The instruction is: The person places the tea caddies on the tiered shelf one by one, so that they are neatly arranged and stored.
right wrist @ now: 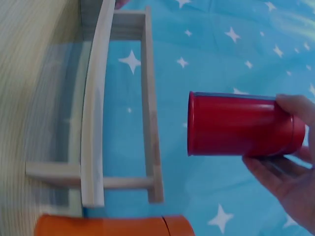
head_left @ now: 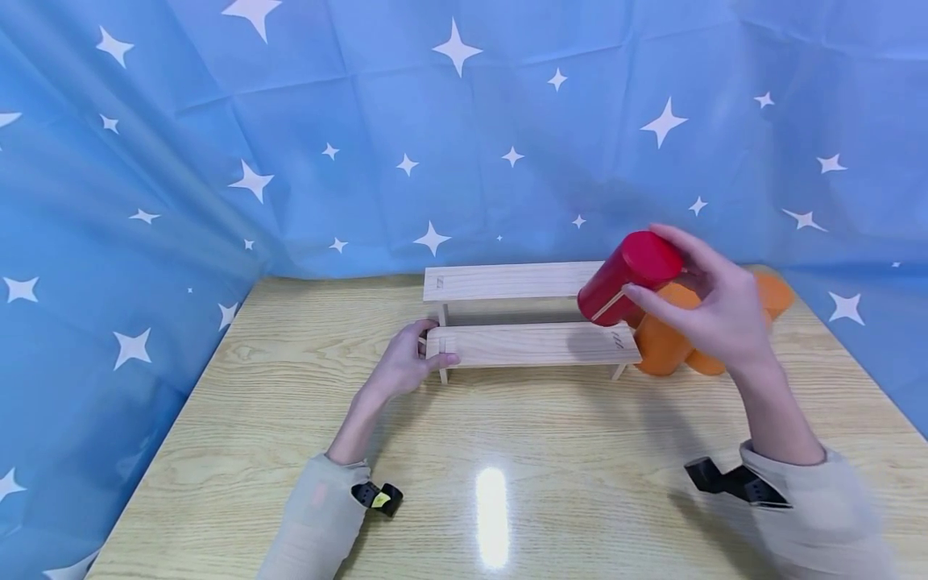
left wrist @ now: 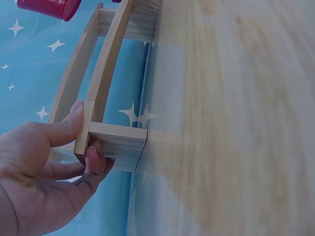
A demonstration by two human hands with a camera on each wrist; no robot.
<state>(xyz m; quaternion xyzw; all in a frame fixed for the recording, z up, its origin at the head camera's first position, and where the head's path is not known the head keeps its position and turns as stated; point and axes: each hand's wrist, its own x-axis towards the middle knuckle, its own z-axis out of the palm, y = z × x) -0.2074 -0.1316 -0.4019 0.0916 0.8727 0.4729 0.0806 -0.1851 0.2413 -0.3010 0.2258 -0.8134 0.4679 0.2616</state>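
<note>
A pale two-tier wooden rack (head_left: 536, 345) stands on the table near the back curtain. My left hand (head_left: 409, 358) grips the left end of its lower board; in the left wrist view the thumb (left wrist: 74, 118) presses one face and the fingers curl around the other side. Held in my right hand (head_left: 728, 314) is a red cylindrical canister (head_left: 616, 278), tilted above the right part of the rack. The right wrist view shows the fingers and thumb around one end of the red canister (right wrist: 236, 125), its other end pointing toward the rack.
Several orange canisters (head_left: 660, 346) are at the rack's right end, partly hidden behind my right hand. A blue curtain with white stars (head_left: 348, 161) rises along the back and sides of the wooden table (head_left: 290, 419). Black straps (head_left: 377, 498) circle both sleeves.
</note>
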